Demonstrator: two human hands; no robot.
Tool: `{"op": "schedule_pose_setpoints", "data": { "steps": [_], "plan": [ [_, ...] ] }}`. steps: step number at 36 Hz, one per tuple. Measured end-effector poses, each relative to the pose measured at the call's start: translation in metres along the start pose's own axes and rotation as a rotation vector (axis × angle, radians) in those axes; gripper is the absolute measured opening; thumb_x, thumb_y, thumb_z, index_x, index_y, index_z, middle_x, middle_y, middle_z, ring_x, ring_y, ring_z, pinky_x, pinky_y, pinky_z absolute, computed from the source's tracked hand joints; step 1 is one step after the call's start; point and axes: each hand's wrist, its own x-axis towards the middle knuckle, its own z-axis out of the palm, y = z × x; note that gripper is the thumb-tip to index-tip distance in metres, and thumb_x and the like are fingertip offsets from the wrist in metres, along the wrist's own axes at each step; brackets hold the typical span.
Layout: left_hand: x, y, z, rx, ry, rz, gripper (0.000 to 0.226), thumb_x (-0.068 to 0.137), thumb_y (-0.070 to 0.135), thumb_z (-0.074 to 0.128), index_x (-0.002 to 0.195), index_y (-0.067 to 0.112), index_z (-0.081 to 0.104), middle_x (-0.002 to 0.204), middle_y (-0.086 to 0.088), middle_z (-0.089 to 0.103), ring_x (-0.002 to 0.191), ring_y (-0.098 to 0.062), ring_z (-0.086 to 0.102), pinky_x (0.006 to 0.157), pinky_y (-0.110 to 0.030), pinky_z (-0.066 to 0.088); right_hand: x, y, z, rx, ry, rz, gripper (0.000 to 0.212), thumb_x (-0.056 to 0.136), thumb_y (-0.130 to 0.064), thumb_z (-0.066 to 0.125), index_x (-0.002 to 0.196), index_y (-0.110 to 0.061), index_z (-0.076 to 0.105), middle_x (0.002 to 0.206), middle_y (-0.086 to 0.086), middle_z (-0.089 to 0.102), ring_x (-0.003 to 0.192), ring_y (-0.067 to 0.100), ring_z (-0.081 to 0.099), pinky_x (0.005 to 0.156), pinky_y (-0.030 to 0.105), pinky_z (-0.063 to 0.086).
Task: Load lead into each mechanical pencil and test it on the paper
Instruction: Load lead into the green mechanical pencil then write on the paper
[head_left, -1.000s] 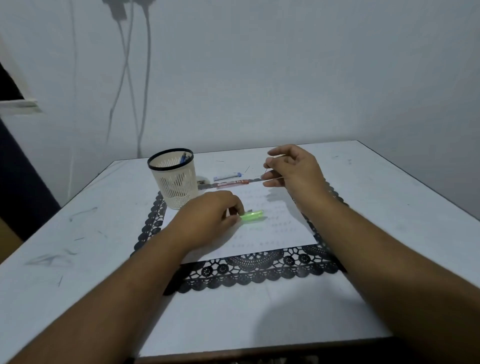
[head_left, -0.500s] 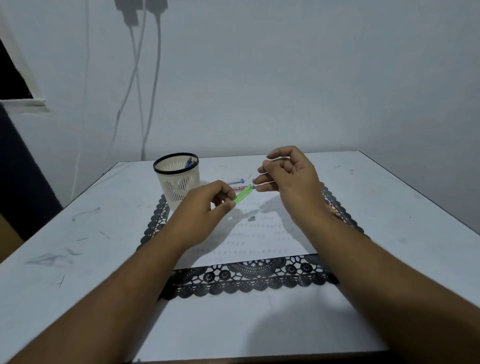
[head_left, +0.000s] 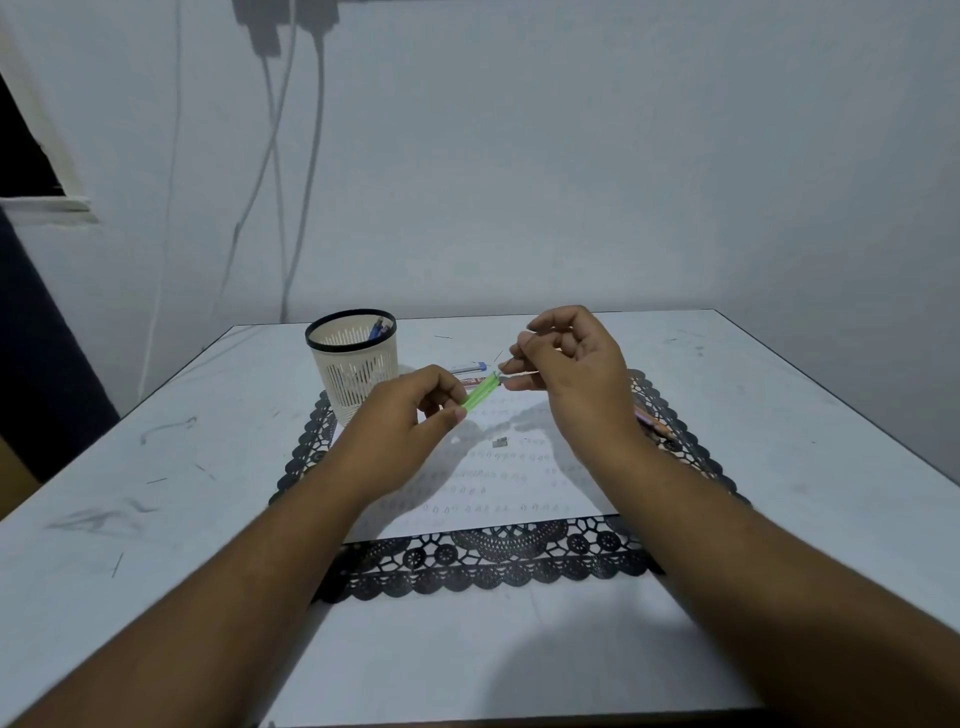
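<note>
My left hand (head_left: 410, 410) grips a green mechanical pencil (head_left: 480, 396) and holds it tilted above the white paper (head_left: 498, 483). My right hand (head_left: 566, 364) hovers just past the pencil's upper end, thumb and forefinger pinched together on something thin; a fine lead is too small to make out for sure. The paper carries rows of small pencil marks. A tiny grey part (head_left: 500, 442) lies on the sheet below the hands. Behind the hands lie a red lead case (head_left: 475, 382) and a clear tube with a blue cap (head_left: 467, 367).
A cream mesh pen cup (head_left: 353, 374) with blue pens stands at the back left of the black lace mat (head_left: 498, 561). Another pencil (head_left: 657, 423) lies on the mat behind my right wrist. The white table (head_left: 156, 467) ends at a front edge close to me.
My left hand lifted the green pencil off the paper and tilted it up toward my right hand. My right hand drew in to meet the pencil's end.
</note>
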Motion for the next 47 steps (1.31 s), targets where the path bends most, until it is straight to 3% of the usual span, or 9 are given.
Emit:
{"op": "schedule_pose_setpoints", "data": {
  "steps": [5,15,21,24,27,32,35,47],
  "plan": [
    [0.0,-0.001,0.001,0.005,0.002,-0.013,0.011,0.097,0.02,0.07,0.096,0.031,0.069,0.088,0.012,0.068,0.083,-0.004,0.061,0.07,-0.019,0.044,-0.003,0.004,0.0,-0.051,-0.013,0.011,0.002,0.101,-0.008,0.066,0.102,-0.008,0.064,0.087,0.014,0.074,0.083,0.032,0.076,0.066,0.036,0.064],
    [0.001,-0.003,0.002,-0.054,0.025,-0.03,0.013,0.096,0.019,0.071,0.095,0.032,0.07,0.085,0.013,0.068,0.078,-0.001,0.06,0.065,-0.01,0.042,-0.004,0.016,-0.004,-0.279,-0.08,-0.045,0.01,0.101,-0.014,0.067,0.097,-0.012,0.076,0.083,0.004,0.077,0.086,0.018,0.076,0.065,0.034,0.064],
    [0.002,-0.006,0.001,-0.066,0.035,-0.048,0.012,0.096,0.019,0.071,0.095,0.031,0.071,0.085,0.011,0.069,0.076,-0.001,0.06,0.065,-0.008,0.042,-0.002,0.018,-0.008,-0.662,-0.187,-0.141,0.031,0.106,-0.039,0.057,0.094,-0.024,0.081,0.081,-0.011,0.076,0.069,0.001,0.066,0.067,0.031,0.053],
    [0.002,-0.007,0.001,-0.062,0.034,-0.047,0.012,0.096,0.019,0.071,0.095,0.031,0.07,0.084,0.012,0.069,0.076,0.0,0.059,0.065,-0.009,0.042,0.003,0.015,-0.012,-0.748,-0.206,-0.11,0.038,0.107,-0.045,0.052,0.091,-0.027,0.081,0.081,-0.013,0.076,0.067,0.001,0.064,0.068,0.031,0.053],
    [0.001,-0.005,-0.001,-0.056,0.038,-0.048,0.012,0.097,0.018,0.071,0.095,0.03,0.07,0.084,0.011,0.068,0.075,0.001,0.059,0.065,-0.007,0.042,0.011,0.011,-0.02,-0.825,-0.23,-0.065,0.031,0.103,-0.043,0.058,0.086,-0.024,0.077,0.077,-0.007,0.074,0.054,0.003,0.053,0.06,0.029,0.045],
    [0.001,-0.002,-0.002,-0.028,0.038,-0.06,0.01,0.098,0.018,0.07,0.096,0.028,0.07,0.088,0.009,0.069,0.08,-0.002,0.06,0.066,-0.004,0.042,0.013,0.013,-0.028,-0.982,-0.445,0.163,0.01,0.093,-0.033,0.074,0.087,-0.026,0.074,0.074,-0.01,0.063,0.062,0.005,0.052,0.059,0.026,0.04],
    [0.0,-0.002,-0.003,0.001,0.034,-0.071,0.009,0.098,0.018,0.069,0.097,0.027,0.07,0.089,0.009,0.07,0.082,-0.004,0.061,0.064,-0.005,0.042,0.009,0.023,-0.026,-0.96,-0.507,0.263,0.011,0.087,-0.036,0.081,0.088,-0.028,0.074,0.073,-0.01,0.066,0.065,0.01,0.06,0.062,0.03,0.048],
    [-0.001,-0.002,-0.003,0.109,-0.035,-0.081,0.012,0.098,0.022,0.068,0.092,0.032,0.067,0.087,0.01,0.068,0.081,-0.011,0.061,0.067,-0.018,0.045,0.008,0.032,-0.021,-1.12,-0.55,0.141,0.007,0.095,-0.039,0.074,0.091,-0.034,0.07,0.089,-0.012,0.066,0.082,0.009,0.062,0.068,0.032,0.047]
  ]
}}
